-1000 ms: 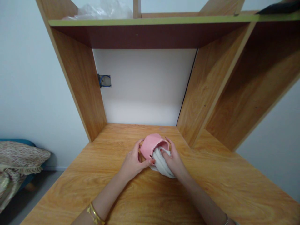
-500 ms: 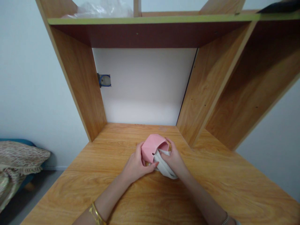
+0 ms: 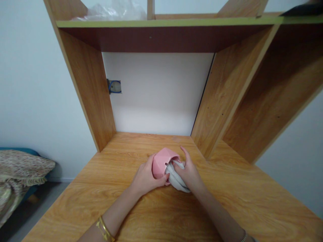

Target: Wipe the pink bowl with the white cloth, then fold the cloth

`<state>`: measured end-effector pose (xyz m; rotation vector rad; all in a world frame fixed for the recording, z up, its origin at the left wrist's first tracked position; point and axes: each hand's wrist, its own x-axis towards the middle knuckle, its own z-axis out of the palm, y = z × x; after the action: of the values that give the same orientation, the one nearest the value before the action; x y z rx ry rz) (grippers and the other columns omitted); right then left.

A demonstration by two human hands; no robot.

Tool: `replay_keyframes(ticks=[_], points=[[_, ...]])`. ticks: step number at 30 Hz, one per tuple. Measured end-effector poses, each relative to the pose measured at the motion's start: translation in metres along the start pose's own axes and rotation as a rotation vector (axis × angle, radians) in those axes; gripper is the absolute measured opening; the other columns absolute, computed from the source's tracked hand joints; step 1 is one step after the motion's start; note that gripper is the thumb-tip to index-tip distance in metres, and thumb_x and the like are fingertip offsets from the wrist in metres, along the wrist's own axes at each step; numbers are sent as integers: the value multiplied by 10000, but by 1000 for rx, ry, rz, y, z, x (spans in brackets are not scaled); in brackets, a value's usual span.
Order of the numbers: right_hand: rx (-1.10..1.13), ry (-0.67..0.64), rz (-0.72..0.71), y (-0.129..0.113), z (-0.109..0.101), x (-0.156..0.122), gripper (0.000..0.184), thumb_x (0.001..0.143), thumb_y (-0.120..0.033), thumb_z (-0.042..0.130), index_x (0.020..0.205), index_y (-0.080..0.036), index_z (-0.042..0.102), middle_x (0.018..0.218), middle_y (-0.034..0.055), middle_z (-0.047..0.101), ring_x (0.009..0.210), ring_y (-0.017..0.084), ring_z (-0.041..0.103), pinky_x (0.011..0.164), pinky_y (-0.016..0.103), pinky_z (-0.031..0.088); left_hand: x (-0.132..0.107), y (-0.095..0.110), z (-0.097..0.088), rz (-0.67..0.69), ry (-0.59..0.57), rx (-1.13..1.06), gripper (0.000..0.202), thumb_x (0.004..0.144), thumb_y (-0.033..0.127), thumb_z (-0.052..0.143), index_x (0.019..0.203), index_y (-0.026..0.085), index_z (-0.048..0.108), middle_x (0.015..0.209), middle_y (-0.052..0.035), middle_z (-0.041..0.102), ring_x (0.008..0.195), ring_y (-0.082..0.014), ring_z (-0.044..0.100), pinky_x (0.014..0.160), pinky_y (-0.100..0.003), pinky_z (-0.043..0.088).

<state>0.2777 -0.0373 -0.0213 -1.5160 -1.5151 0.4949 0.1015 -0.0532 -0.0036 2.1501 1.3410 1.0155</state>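
1 gold bangle (image 3: 105, 230) left, 1 silvery bracelet (image 3: 244, 236) right.

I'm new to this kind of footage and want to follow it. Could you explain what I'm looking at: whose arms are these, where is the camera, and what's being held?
There is no machine here: these are a person's two bare hands. All the pictures come from one camera worn on that person's head, looking forward and down, so the arms enter from the bottom. The left hand holds a pink container, tilted with its opening toward the right hand. That hand grips a white cloth, bunched at the opening. Both things are over a wooden desk; whether the container rests on it is hard to tell. Above the desk runs a shelf with a clear plastic bag on it.
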Motion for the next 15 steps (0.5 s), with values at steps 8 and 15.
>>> replay_keyframes(ticks=[8,15], points=[[-40,-26,14,0,3,1,748,639,-377,571,1290,-162,271,801,37,603,638,190,578,610,294,436,-2,1,4,-34,11,40,700,633,455,594,1217,146,365,1047,-106,596,936,-258,563,807,-365,443],[6,-78,45,8,10,1,760,616,-264,582,1294,-152,259,838,48,610,697,194,585,659,310,448,-1,4,3,-54,-12,102,686,638,480,572,1211,156,379,1022,-102,610,934,-268,570,792,-364,450]])
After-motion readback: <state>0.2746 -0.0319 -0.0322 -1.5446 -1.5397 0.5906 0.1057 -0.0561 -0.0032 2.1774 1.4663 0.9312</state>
